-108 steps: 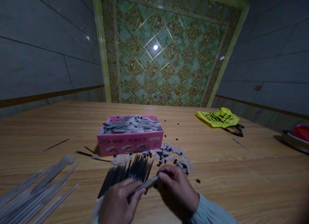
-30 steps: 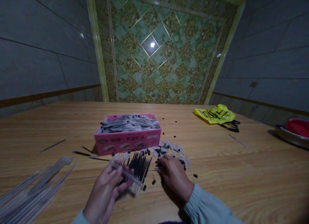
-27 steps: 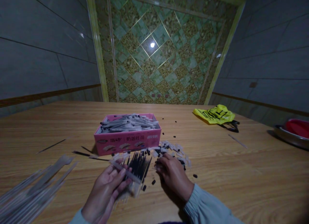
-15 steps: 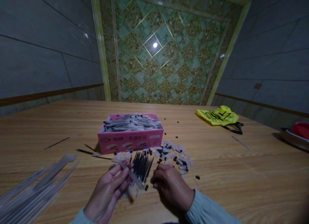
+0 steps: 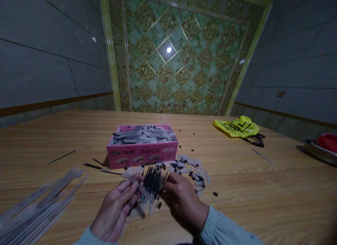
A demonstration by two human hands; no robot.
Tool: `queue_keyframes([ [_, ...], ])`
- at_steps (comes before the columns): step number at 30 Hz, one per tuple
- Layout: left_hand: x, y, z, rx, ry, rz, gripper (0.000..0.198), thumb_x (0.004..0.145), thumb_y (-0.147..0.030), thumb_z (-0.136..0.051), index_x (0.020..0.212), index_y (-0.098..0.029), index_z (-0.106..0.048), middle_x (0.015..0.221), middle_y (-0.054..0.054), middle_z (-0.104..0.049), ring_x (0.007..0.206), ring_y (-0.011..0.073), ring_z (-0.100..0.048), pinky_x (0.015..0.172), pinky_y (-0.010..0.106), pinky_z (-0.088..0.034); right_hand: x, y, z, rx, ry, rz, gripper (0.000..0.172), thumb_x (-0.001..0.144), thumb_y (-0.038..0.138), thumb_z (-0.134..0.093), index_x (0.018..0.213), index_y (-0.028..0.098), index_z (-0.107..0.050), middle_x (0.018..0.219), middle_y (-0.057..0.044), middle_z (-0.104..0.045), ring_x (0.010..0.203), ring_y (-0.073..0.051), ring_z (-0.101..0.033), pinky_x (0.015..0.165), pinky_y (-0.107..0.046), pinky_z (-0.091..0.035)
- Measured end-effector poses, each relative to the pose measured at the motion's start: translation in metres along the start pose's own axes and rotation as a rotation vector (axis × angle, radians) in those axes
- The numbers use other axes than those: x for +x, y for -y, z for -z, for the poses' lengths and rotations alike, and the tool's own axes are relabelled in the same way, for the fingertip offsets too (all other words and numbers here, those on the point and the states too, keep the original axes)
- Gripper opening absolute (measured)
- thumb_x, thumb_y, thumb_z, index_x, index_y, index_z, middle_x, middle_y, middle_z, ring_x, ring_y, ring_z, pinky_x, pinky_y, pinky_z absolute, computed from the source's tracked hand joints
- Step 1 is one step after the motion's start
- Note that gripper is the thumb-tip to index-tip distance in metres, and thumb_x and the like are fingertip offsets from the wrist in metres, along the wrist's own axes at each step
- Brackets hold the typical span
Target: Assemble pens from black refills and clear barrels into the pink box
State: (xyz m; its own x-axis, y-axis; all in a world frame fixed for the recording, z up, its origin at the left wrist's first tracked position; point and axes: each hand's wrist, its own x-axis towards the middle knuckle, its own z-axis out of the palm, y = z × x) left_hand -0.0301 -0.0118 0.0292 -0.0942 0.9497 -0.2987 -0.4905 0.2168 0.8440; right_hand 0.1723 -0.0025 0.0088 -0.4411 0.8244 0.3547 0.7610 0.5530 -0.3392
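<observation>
My left hand (image 5: pixel 116 204) pinches a translucent flat plastic strip (image 5: pixel 143 190) between thumb and fingers, slanting down to the right. Beneath and beside it lies a bunch of thin black pointed sticks (image 5: pixel 154 181) with clear lower ends, on the table. At the bunch's right side is my right hand (image 5: pixel 183 197), its fingers curled together; what they grip, if anything, is hidden. A heap of small clear and black caps (image 5: pixel 198 174) spreads just behind and right of that hand. Behind the bunch stands a pink box (image 5: pixel 142 155) filled with clear and black sticks (image 5: pixel 144 133).
Long translucent strips (image 5: pixel 39 210) lie at the left front. Loose dark sticks (image 5: pixel 102 169) rest near the box. A yellow bag (image 5: pixel 237 127) sits at the back right, with a thin stick (image 5: pixel 263 157) before it. A red item in a round dish (image 5: pixel 322 150) stands far right.
My right hand has moved a little left and away from me, up to the black sticks. My left hand has barely shifted and still holds the plastic strip.
</observation>
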Motion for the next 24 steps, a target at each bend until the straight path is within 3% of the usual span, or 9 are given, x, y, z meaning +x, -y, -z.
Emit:
queue_keyframes([
  [3,0.0,0.0,-0.002,-0.021,-0.012,-0.005,0.024,0.078,0.002,-0.056,0.099,-0.006,-0.066,0.104,0.014,-0.07,0.086,0.0162,-0.069,0.074,0.021,-0.057,0.003,0.011,-0.001,0.055,0.018,0.135,0.012,0.08,0.014,-0.057,0.081,0.021,-0.067,0.09,-0.003,-0.06,0.082,-0.016,-0.054,0.066,-0.024,-0.035],
  [8,0.003,0.003,0.001,-0.032,0.006,0.0,0.024,0.078,0.001,-0.056,0.097,-0.007,-0.067,0.102,0.014,-0.07,0.087,0.0164,-0.068,0.074,0.021,-0.057,0.006,0.012,0.003,0.104,0.052,0.179,0.021,0.076,0.004,-0.055,0.086,0.02,-0.063,0.101,-0.003,-0.059,0.087,-0.015,-0.054,0.069,-0.023,-0.036],
  [12,0.006,0.006,0.003,-0.026,0.032,-0.004,0.025,0.078,0.0,-0.058,0.099,-0.008,-0.067,0.1,0.013,-0.07,0.087,0.0165,-0.068,0.074,0.022,-0.057,0.004,0.007,0.005,0.007,0.13,0.23,0.009,0.082,0.015,-0.055,0.079,0.019,-0.062,0.087,-0.003,-0.059,0.079,-0.015,-0.053,0.066,-0.024,-0.034],
  [21,0.009,0.009,0.004,-0.028,0.044,0.005,0.024,0.077,0.0,-0.058,0.098,-0.009,-0.067,0.098,0.013,-0.07,0.083,0.0161,-0.069,0.073,0.023,-0.057,0.003,0.008,0.012,-0.097,0.172,0.379,0.019,0.092,0.026,-0.045,0.082,0.018,-0.058,0.084,-0.004,-0.058,0.076,-0.014,-0.051,0.062,-0.025,-0.033],
  [24,0.008,0.008,0.004,-0.032,0.034,0.01,0.022,0.077,0.001,-0.058,0.095,-0.007,-0.067,0.096,0.013,-0.07,0.083,0.0158,-0.068,0.073,0.022,-0.057,0.003,0.007,0.011,-0.089,0.166,0.447,0.013,0.091,0.023,-0.047,0.085,0.018,-0.057,0.085,-0.003,-0.059,0.078,-0.014,-0.052,0.064,-0.024,-0.034],
])
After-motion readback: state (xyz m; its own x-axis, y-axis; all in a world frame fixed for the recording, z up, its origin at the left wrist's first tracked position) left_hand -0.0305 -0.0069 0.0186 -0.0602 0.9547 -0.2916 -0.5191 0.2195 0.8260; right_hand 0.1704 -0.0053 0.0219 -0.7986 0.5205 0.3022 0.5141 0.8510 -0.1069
